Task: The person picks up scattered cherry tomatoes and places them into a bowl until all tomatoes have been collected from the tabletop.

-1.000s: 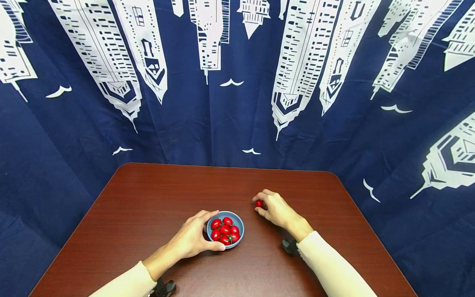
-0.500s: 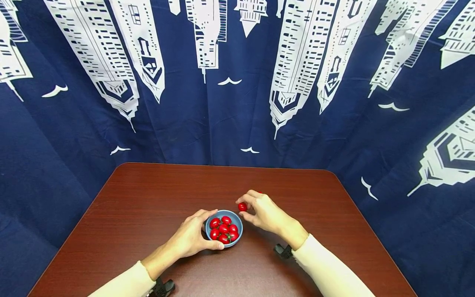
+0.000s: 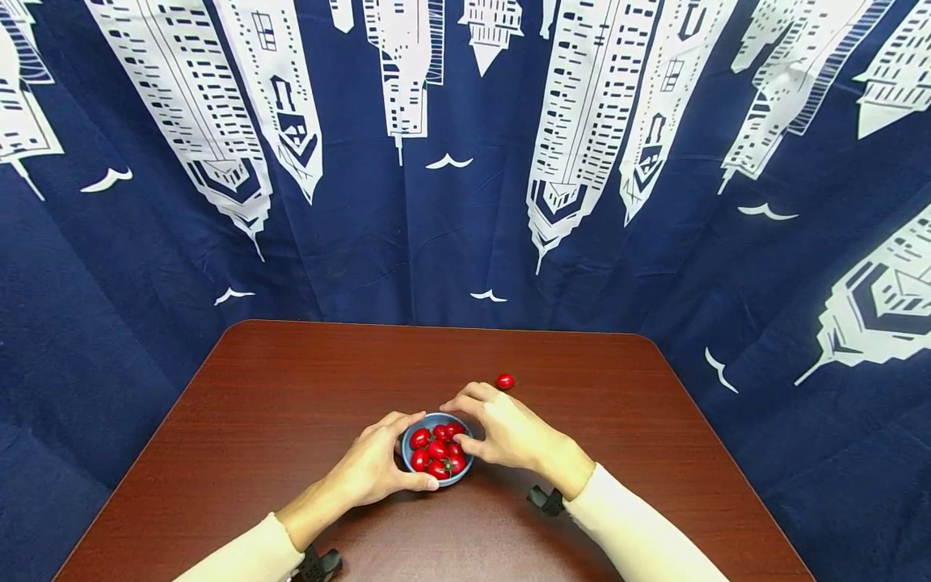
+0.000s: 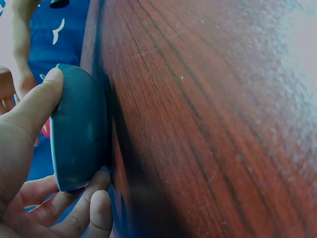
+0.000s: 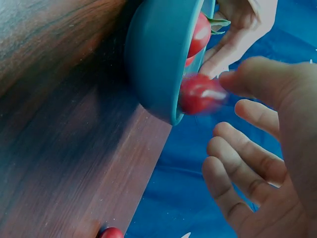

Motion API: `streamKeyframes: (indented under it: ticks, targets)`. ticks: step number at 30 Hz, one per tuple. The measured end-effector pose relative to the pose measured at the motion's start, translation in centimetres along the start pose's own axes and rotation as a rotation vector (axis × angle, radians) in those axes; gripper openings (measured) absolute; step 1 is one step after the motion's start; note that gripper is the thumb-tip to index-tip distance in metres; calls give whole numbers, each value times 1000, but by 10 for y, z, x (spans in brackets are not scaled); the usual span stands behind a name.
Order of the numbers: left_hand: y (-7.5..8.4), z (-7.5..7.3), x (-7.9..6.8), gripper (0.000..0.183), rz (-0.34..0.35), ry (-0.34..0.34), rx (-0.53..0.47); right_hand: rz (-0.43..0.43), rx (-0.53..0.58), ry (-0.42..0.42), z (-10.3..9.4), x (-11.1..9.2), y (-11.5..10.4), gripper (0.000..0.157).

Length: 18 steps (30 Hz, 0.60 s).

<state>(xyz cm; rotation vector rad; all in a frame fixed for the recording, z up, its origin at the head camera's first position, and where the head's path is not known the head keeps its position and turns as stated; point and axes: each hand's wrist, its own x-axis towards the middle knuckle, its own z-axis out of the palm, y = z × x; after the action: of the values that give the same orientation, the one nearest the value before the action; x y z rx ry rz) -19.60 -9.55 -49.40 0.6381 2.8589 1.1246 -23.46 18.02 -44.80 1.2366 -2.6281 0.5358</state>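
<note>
A small blue bowl [image 3: 463, 475] holding several red cherry tomatoes [image 3: 437, 449] stands on the table. My left hand [image 3: 374, 465] holds it from the left; in the left wrist view the thumb lies at the rim of the bowl [image 4: 81, 129] and fingers reach its far side and base. Above the bowl's right rim is my right hand [image 3: 512, 428], its fingers spread apart. In the right wrist view a blurred cherry tomato [image 5: 202, 94] is at the bowl's rim, just off the right fingertips. Another cherry tomato [image 3: 505, 381] lies on the table behind the right hand.
The brown wooden table [image 3: 349, 364] has rounded far corners. Behind it hangs a dark blue curtain [image 3: 364, 242] printed with white buildings and birds. Dark wrist devices sit below both sleeves.
My right hand carried a cherry tomato leftward from the table to the bowl and let it go there. The remaining tomato behind the hand came into sight. The left hand kept its hold.
</note>
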Motion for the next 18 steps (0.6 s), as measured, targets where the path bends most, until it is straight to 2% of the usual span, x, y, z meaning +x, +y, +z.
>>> streamKeyframes:
  ticks: [6,18]
  targets:
    - [-1,0,0,106,3,4,8,1,-14,0,1,-1,1,50]
    - [0,1,0,108,-15,0,-4,22,-44,48,0,-2,13,47]
